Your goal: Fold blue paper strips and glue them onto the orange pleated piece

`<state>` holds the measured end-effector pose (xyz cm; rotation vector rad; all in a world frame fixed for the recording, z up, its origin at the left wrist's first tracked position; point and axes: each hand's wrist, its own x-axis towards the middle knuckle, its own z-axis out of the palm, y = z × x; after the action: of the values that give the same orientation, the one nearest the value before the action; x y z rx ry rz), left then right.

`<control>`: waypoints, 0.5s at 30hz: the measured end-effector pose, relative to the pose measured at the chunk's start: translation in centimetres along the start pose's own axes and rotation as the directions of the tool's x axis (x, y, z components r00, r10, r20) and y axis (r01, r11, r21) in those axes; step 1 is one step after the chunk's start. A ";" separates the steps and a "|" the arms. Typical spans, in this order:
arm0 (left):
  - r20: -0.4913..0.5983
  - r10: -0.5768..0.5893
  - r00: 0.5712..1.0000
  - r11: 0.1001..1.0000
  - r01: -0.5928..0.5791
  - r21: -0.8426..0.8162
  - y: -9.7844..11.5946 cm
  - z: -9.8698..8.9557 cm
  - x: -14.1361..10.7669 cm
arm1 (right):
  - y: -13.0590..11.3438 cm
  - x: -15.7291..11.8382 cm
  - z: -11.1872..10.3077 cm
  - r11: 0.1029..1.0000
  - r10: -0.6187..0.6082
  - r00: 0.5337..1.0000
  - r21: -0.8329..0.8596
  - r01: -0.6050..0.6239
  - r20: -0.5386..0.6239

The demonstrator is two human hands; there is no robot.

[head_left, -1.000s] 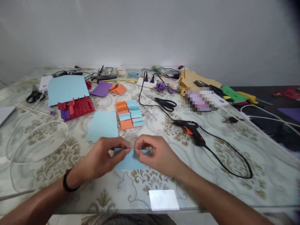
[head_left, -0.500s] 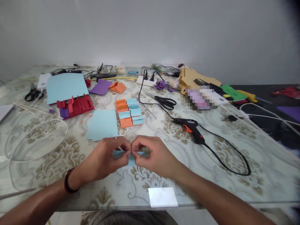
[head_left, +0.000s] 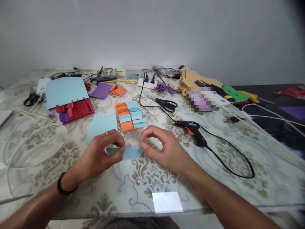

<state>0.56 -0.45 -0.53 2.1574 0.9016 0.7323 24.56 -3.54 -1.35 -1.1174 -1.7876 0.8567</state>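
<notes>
A folded light blue paper strip (head_left: 132, 153) hangs low over the patterned table, near its front middle. My left hand (head_left: 102, 149) pinches it between thumb and forefinger toward its left side. By the strip's right end is my right hand (head_left: 164, 146), its thumb and fingertips slightly apart and holding nothing. Flat beyond my left hand lies a light blue paper sheet (head_left: 102, 125). Farther back, folded orange and blue paper pieces (head_left: 130, 117) lie side by side in two columns.
A black glue gun (head_left: 194, 128) with a looping cord lies to the right, scissors (head_left: 166, 104) behind it. Folded red paper pieces (head_left: 77, 110) and a larger blue sheet (head_left: 66, 90) are on the left. A white power strip (head_left: 147, 83) stands at the back.
My hands were together, both pinching the strip at its middle. Now they are apart: the left has shifted left with the strip, and the right has let go and moved right.
</notes>
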 end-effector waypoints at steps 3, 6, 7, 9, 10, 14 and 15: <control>0.017 0.030 0.999 0.999 -0.029 -0.027 0.0 1.0 -0.4 | -0.3 -0.4 1.3 1.000 -0.030 0.997 0.002 0.030 0.072; 0.015 0.050 0.999 0.997 -0.049 -0.055 0.1 1.6 -0.7 | -0.4 -0.7 2.3 0.999 -0.027 0.996 0.020 0.026 0.086; 0.016 0.052 0.998 0.997 -0.051 -0.059 0.2 1.7 -0.7 | -0.4 -0.8 2.5 1.000 -0.025 0.996 0.021 0.023 0.085; 0.034 0.048 0.998 0.997 -0.046 -0.060 0.3 1.8 -0.7 | -0.4 -0.9 2.5 1.000 -0.023 0.996 0.014 0.021 0.091; 0.047 0.045 0.998 0.997 -0.042 -0.062 0.4 1.7 -0.7 | -0.4 -0.9 2.5 1.000 -0.022 0.995 0.010 0.021 0.098; 0.068 0.030 0.997 0.994 -0.023 -0.103 0.4 1.5 -0.6 | -0.5 -0.9 2.1 1.000 -0.014 0.996 0.006 0.013 0.091; 0.068 0.022 0.997 0.993 -0.014 -0.116 0.3 1.4 -0.6 | -0.6 -0.8 2.0 1.000 -0.004 0.996 0.007 0.003 0.084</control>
<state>1.28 -1.58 -1.29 2.0782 0.7859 0.6974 22.75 -4.74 -1.94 -1.0877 -1.8537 0.9195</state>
